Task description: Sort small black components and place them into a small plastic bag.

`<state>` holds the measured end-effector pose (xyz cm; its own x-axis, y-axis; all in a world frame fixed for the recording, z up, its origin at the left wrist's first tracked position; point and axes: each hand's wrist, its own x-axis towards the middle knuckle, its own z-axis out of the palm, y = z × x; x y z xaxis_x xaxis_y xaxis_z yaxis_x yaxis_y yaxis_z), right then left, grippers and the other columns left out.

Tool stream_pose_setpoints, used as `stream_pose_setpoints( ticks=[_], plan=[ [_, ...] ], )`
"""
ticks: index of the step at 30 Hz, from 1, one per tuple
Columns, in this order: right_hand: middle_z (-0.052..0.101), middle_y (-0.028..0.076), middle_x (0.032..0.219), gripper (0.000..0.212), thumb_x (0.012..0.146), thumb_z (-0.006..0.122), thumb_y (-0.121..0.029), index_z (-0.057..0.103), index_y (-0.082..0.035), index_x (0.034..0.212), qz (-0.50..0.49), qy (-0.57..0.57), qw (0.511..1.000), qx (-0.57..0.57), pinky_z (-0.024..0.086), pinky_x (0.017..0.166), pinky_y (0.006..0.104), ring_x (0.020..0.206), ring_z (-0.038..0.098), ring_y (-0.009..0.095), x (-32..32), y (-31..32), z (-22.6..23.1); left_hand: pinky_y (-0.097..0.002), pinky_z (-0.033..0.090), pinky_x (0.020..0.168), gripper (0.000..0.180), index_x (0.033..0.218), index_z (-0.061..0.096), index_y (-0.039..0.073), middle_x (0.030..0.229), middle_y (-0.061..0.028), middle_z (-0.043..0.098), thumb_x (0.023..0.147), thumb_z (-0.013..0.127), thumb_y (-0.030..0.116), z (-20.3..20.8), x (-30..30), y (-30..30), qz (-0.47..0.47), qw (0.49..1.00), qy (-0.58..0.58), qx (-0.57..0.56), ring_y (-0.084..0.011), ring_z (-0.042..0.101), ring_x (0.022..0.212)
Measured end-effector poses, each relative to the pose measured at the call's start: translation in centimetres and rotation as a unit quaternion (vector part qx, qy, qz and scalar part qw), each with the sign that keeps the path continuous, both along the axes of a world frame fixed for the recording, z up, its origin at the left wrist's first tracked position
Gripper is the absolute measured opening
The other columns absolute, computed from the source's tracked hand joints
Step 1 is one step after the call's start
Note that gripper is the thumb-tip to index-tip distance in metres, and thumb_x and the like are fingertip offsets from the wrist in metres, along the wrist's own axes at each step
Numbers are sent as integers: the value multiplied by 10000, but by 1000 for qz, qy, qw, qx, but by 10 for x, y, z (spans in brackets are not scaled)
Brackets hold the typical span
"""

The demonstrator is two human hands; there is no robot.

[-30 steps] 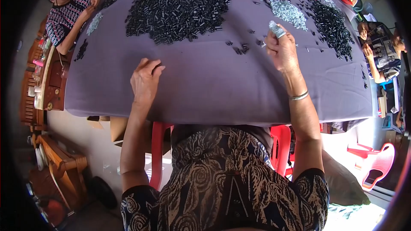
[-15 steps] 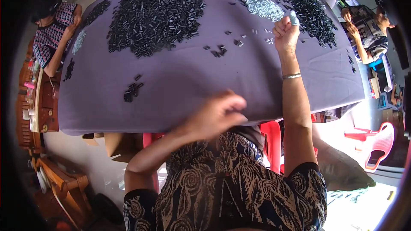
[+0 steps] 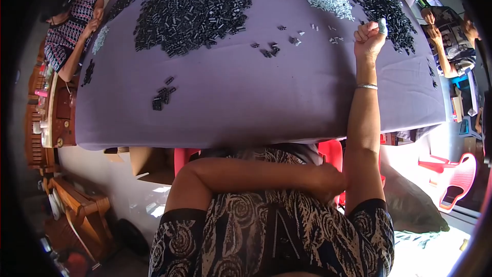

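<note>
My right hand [image 3: 370,40] is raised over the table's right part, beside a heap of small black pieces [image 3: 392,13]. Its fingers are curled into a fist, and whether anything is inside is hidden. A pale covering wraps the thumb [image 3: 383,26]. Just left of it lies a pile of small silvery-white pieces [image 3: 328,1]. My left hand [image 3: 330,182] is low in front of my body, against or close to my right arm near the elbow. Shade and blur obscure its fingers.
A purple cloth covers the table [image 3: 246,97]. A large heap of black tube-like pieces [image 3: 195,13] is at the far left-centre, with a small cluster [image 3: 163,97] nearer. One person [image 3: 74,31] sits at left, another [image 3: 448,41] at right. A red chair [image 3: 456,179] stands at lower right.
My left hand has swung right and down, from above the table's front edge to beside my right arm. The right fist appears farther right as the view shifts.
</note>
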<state>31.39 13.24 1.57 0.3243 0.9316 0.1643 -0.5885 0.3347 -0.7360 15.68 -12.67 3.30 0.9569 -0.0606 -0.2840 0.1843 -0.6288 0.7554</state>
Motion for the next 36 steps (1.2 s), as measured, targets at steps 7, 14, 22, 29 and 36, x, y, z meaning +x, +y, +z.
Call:
stream_pose_setpoints(
  ticks=[7,14,22,29,36],
  plan=[
    [248,-57,488,446,823,527,-468,436,-131,546,20,14,1000,10,159,418,238,431,216,70,-2,-4,3,-441,480,721,621,961,603,-49,842,-239,627,686,649,505,-17,-5,-1,162,982,-34,-86,-377,617,801],
    [260,-49,493,439,827,525,-466,426,-141,550,14,2,1000,2,154,420,243,415,203,74,-1,-4,3,-430,470,799,704,1066,568,-34,904,-250,622,564,768,418,-34,-3,-21,235,952,-155,-117,-389,605,872],
    [239,-49,484,437,830,518,-443,420,-124,547,18,11,1000,-6,149,419,246,425,200,78,-3,-4,4,-433,482,728,448,1081,587,19,794,-238,628,713,682,256,-36,0,-10,305,933,-115,-155,-352,633,778],
    [232,-51,485,450,833,516,-458,416,-130,542,18,2,1000,-2,139,415,244,421,192,77,-7,-5,5,-386,459,487,292,942,588,-25,546,-130,562,801,632,227,-48,3,10,464,820,-237,-237,-224,570,490],
    [282,-60,521,324,869,534,-356,446,-130,654,-2,-105,994,-20,143,386,228,419,222,54,-30,-1,5,-394,448,577,569,617,577,-40,582,-191,568,671,700,513,-31,-5,-4,179,968,-49,-170,-284,564,541]
  ],
)
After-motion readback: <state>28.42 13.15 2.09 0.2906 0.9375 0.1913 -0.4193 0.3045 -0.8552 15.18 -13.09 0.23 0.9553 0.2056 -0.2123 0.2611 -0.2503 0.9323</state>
